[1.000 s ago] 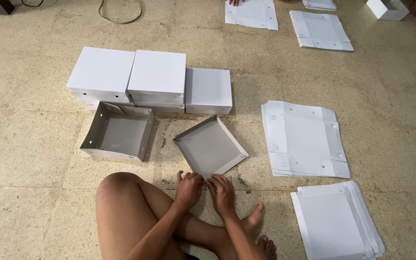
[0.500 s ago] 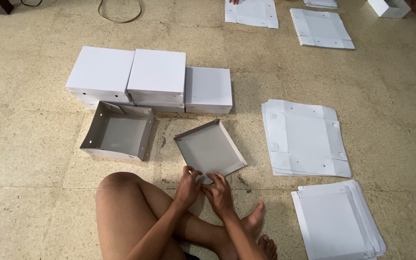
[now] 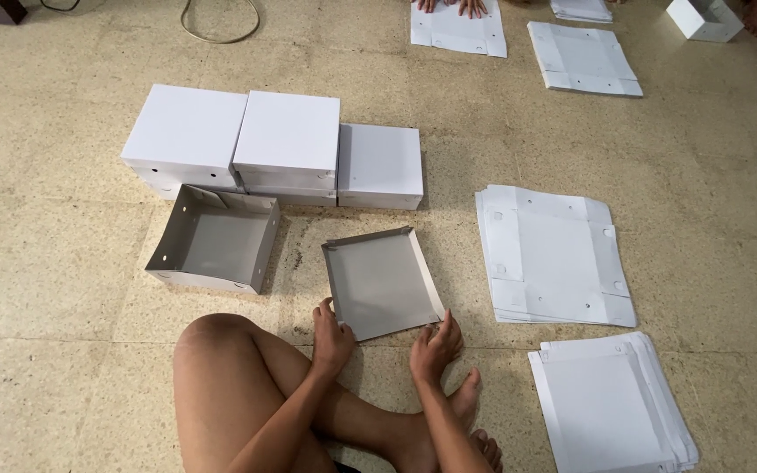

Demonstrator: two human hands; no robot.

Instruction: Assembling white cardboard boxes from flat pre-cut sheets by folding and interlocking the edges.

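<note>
I see my left hand [image 3: 333, 337] with fingers curled on the near left corner of the grey shallow tray [image 3: 381, 282], thumb on its rim. My right hand [image 3: 435, 346] touches the near right corner, fingers slightly apart and pressing the edge. The tray lies flat on the floor [image 3: 63, 193], just in front of my crossed legs [image 3: 256, 394]. To its left stands an open grey box [image 3: 212, 248]; behind are three closed white boxes [image 3: 286, 140]. Flat white sheets [image 3: 554, 254] lie to the right.
</note>
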